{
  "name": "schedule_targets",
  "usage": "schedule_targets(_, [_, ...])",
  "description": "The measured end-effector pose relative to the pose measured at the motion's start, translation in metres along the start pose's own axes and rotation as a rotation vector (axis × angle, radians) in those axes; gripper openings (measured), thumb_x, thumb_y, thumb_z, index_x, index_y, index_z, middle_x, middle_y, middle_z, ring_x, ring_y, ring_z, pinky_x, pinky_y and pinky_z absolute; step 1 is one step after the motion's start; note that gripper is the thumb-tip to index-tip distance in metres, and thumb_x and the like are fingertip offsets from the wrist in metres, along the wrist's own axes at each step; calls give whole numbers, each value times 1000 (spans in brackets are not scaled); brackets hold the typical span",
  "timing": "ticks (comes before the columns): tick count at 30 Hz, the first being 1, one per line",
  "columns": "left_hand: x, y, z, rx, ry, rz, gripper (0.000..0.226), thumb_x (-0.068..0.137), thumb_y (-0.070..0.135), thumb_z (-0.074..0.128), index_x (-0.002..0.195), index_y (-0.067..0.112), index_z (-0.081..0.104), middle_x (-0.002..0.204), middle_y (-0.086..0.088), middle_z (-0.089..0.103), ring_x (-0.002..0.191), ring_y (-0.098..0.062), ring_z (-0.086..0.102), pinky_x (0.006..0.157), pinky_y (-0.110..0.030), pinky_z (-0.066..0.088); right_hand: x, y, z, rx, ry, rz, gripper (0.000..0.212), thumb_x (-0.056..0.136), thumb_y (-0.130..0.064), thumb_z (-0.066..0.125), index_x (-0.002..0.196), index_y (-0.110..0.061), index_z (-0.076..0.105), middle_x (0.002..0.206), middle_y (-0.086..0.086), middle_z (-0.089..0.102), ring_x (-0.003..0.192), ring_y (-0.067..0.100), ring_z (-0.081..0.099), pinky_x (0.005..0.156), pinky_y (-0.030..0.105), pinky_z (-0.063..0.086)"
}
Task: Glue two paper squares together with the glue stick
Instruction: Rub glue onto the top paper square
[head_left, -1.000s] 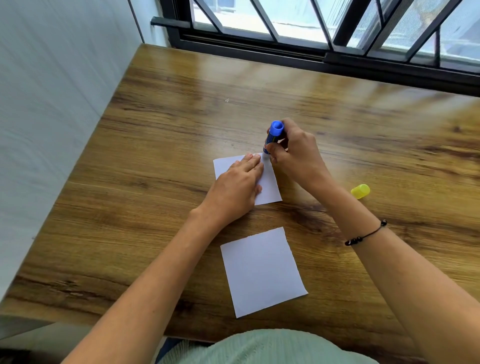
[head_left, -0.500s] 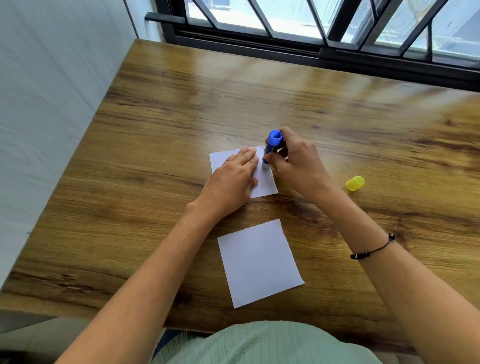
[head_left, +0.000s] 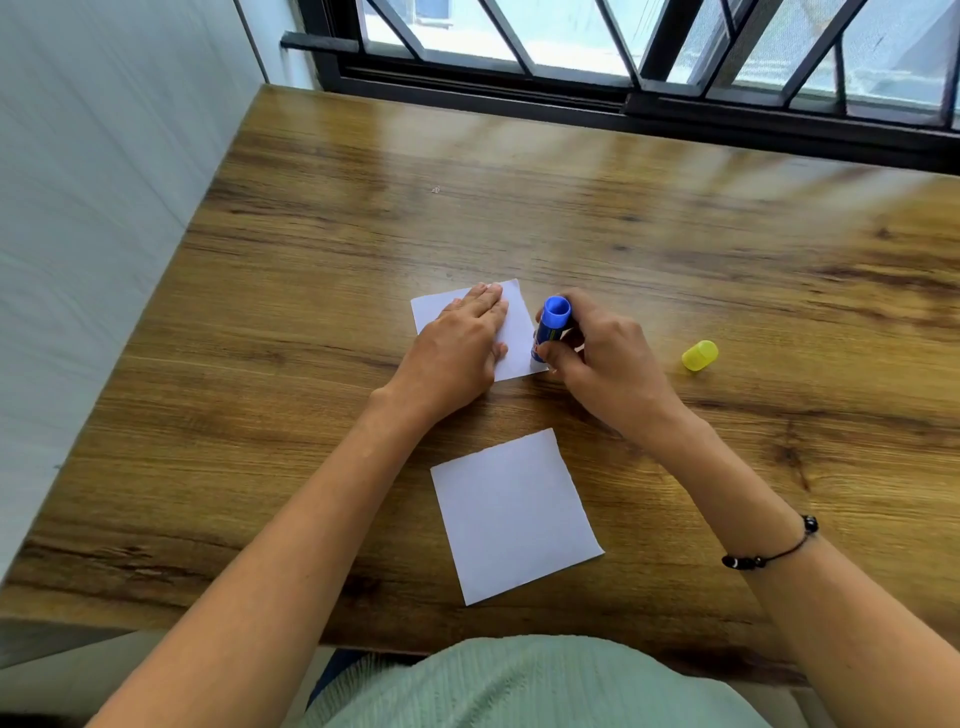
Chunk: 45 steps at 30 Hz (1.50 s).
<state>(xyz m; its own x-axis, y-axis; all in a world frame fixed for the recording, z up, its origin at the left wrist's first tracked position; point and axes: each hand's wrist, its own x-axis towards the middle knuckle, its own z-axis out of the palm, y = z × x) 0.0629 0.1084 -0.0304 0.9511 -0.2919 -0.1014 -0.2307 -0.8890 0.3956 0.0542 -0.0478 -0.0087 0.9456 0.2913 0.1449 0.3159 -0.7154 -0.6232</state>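
- The left hand (head_left: 457, 353) lies flat, fingers straight and together, palm down on the far paper square (head_left: 514, 322), pinning it to the wooden surface (head_left: 675, 249).
- This square sits near the middle of the surface; the hand covers most of its left part, and its right side and two far corners show.
- The right hand (head_left: 602, 358) is closed around a blue glue stick (head_left: 551, 327), thumb and fingers wrapped about its lower half.
- The stick stands nearly upright, its round blue end facing up, its lower end on the near right corner of the held square. The tip itself is hidden behind the thumb, so contact with the paper cannot be confirmed.
- A second paper square (head_left: 514, 514) lies flat and uncovered closer to the near edge of the surface, between the two forearms, well apart from the first.
- A yellow cap (head_left: 700, 355) lies on its side to the right of the right hand, towards the right edge, touching nothing else.
- A thin black beaded bracelet (head_left: 769, 551) circles the right forearm.
- The far edge of the surface meets a dark window frame (head_left: 571, 98); the left edge runs along a pale wall (head_left: 104, 208).
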Motion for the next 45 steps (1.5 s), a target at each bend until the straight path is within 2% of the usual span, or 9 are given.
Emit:
schedule_targets(6, [2,1,-3,18,-3,-26,54,95,19,41,144,7,20,156,-7,16,145,-17,11,116,-28,10,-7,-1,-7,68,47,47,22,82,-8,61,103,-3,55,87,14,68,74,28,60,73,45,49])
schedule_targets(9, [4,6,-5,55,49,-76,52,93,22,45,139,3,30,152,-11,27,142,-22,22,114,-31,20,-7,-3,-13,192,129,109,20,83,-8,60,101,-3,54,82,9,69,68,27,65,71,47,53])
schedule_targets(14, [7,19,-9,237,126,-174,46,88,37,52,114,-1,51,122,-18,48,113,-31,44,86,-38,44,-4,-3,-19,229,189,142,16,84,-8,61,98,-4,54,77,-2,67,60,18,67,66,39,55])
schedule_targets(17, [6,23,-8,228,155,-235,47,86,42,53,107,0,53,113,-16,49,103,-31,50,71,-36,44,-3,-2,-17,226,211,149,16,83,-10,62,97,-5,55,72,-12,63,59,15,66,64,36,55])
schedule_targets(21, [4,28,-7,233,180,-293,42,88,42,50,99,2,57,100,-14,49,92,-32,57,61,-34,36,3,1,-16,232,217,167,15,83,-11,62,95,-7,54,72,-9,64,59,18,66,66,38,54])
schedule_targets(24, [4,30,-8,223,204,-303,39,91,39,47,97,2,58,91,-12,46,89,-32,59,60,-33,36,12,4,-11,221,216,161,16,83,-12,62,95,-8,53,76,0,66,63,25,66,69,43,53])
schedule_targets(30, [-3,31,-13,107,290,-186,25,93,26,48,108,6,50,105,-15,56,93,-30,56,66,-33,39,31,5,2,221,198,148,19,81,-10,61,98,-8,53,87,10,69,69,27,66,73,50,53])
schedule_targets(36, [-13,29,-10,36,26,-171,36,88,20,52,123,12,46,115,-14,47,109,-29,46,83,-37,43,41,7,8,172,174,110,24,81,-9,60,103,-4,52,91,13,69,71,30,65,75,45,51])
schedule_targets(45, [-13,29,-10,19,4,-180,37,88,18,54,123,11,46,118,-12,44,110,-26,45,86,-35,43,35,5,8,76,112,56,24,81,-7,61,103,-1,53,84,9,63,68,24,56,70,39,48])
